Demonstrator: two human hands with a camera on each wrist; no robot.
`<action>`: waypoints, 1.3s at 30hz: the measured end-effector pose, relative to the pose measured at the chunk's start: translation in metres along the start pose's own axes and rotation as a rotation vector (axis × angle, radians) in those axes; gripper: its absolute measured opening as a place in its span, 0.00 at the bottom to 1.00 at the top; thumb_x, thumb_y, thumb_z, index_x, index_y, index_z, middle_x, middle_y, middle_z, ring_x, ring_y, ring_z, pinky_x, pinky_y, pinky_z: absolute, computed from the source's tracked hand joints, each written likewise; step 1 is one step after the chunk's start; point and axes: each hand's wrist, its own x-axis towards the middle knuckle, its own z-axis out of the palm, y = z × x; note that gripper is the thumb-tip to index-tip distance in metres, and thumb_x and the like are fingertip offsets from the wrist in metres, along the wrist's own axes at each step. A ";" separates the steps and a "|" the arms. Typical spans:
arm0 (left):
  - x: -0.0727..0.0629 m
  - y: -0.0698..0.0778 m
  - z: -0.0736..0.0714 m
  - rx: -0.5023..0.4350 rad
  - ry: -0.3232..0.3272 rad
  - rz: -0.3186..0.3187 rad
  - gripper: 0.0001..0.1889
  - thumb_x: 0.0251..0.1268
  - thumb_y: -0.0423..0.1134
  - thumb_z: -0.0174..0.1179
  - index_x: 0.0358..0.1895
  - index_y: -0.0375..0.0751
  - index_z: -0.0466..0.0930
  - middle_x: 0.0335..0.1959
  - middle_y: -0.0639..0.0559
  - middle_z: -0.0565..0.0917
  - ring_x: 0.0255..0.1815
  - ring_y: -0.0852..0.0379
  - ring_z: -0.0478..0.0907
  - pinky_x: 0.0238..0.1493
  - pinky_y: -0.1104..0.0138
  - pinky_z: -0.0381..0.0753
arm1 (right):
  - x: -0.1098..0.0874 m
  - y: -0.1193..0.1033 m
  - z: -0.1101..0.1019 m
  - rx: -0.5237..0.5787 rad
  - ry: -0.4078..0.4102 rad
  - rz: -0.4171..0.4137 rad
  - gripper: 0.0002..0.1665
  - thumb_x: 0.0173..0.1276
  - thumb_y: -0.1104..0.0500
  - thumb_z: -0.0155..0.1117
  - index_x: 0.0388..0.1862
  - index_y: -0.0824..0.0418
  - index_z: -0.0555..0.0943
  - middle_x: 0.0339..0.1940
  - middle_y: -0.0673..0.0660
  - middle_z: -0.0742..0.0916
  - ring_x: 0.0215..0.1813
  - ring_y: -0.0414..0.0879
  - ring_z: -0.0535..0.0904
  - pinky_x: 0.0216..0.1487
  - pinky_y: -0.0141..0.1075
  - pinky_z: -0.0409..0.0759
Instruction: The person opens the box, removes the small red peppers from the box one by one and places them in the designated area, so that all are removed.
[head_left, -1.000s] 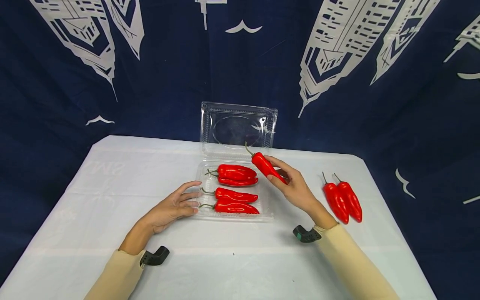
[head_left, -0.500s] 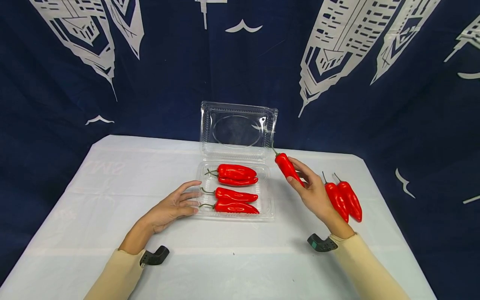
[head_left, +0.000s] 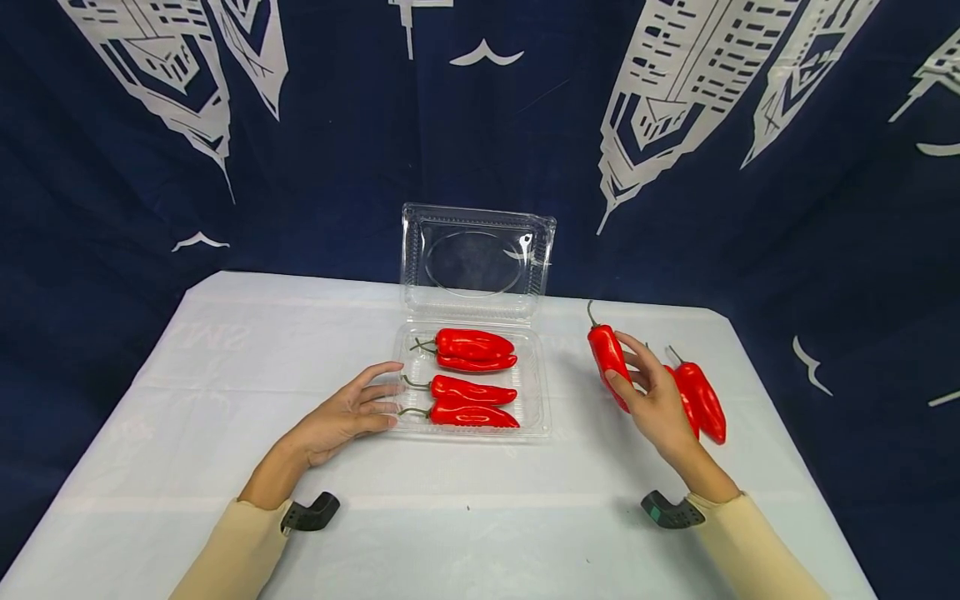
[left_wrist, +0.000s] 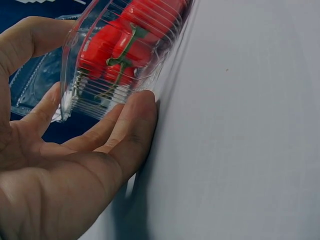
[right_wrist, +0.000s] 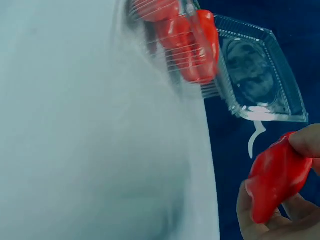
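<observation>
White cloth-covered table (head_left: 225, 433) in the foreground, faintly creased and evenly lit. Behind and to both sides, a dark navy curtain (head_left: 337, 150) printed with white skyscraper outlines and small bird shapes, hanging in soft folds. No floor or window in sight.

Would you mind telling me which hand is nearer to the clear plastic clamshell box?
Left. The left hand touches the clamshell box at its left edge; the right hand holds a red pepper off to its right.
</observation>
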 end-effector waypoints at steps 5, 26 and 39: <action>0.000 0.000 0.000 -0.002 -0.002 0.001 0.44 0.65 0.33 0.65 0.80 0.51 0.50 0.77 0.34 0.57 0.70 0.37 0.65 0.60 0.61 0.76 | -0.011 0.013 -0.008 -0.129 0.038 -0.033 0.37 0.75 0.59 0.60 0.80 0.48 0.61 0.68 0.69 0.77 0.58 0.65 0.80 0.49 0.38 0.85; 0.001 0.002 0.001 -0.004 0.000 0.006 0.44 0.65 0.31 0.64 0.80 0.51 0.50 0.76 0.33 0.58 0.71 0.36 0.64 0.60 0.62 0.77 | -0.028 0.037 -0.011 -0.316 0.040 0.021 0.35 0.64 0.68 0.69 0.70 0.59 0.71 0.66 0.72 0.75 0.65 0.71 0.70 0.60 0.71 0.70; 0.000 0.001 0.002 0.007 0.008 0.005 0.44 0.65 0.32 0.65 0.80 0.51 0.50 0.76 0.34 0.58 0.71 0.36 0.64 0.61 0.61 0.76 | -0.032 0.043 -0.004 -0.399 0.043 0.010 0.34 0.62 0.66 0.71 0.67 0.64 0.74 0.65 0.72 0.77 0.60 0.65 0.71 0.55 0.62 0.77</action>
